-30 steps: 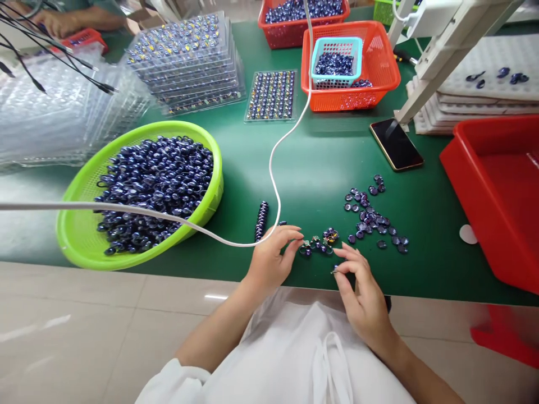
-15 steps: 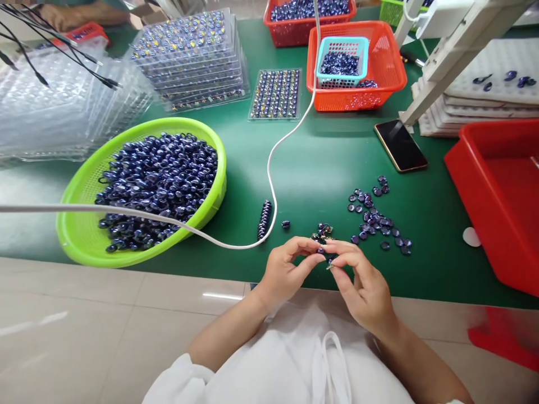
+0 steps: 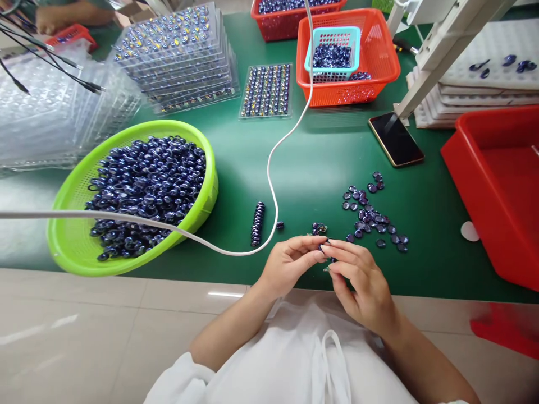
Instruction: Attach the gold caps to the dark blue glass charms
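Note:
Near the table's front edge my left hand (image 3: 290,264) pinches a small shiny dark-blue piece (image 3: 322,247), mostly hidden by fingertips. The fingertips of my right hand (image 3: 364,280) meet it from the other side. Another small piece with a greenish glint (image 3: 327,269) shows at my right thumb and finger. Just beyond the fingers lies a small cluster of dark-blue and gold-coloured pieces (image 3: 319,228). To the left are a single dark-blue piece (image 3: 280,225) and a tight row of similar pieces (image 3: 257,224). Loose flat dark-blue pieces (image 3: 368,216) are scattered to the right.
A green basket (image 3: 210,196) heaped with dark-blue loops stands left, a white cable (image 3: 269,163) crossing over it. Stacked clear trays (image 3: 189,84), an orange basket (image 3: 389,62), a phone (image 3: 396,139) and a red bin (image 3: 475,168) surround the work area. A co-worker's hand (image 3: 50,19) shows far left.
The view has shifted slightly, so most table items sit a little further left. My fingertips have drawn closer around the small piece, covering more of it.

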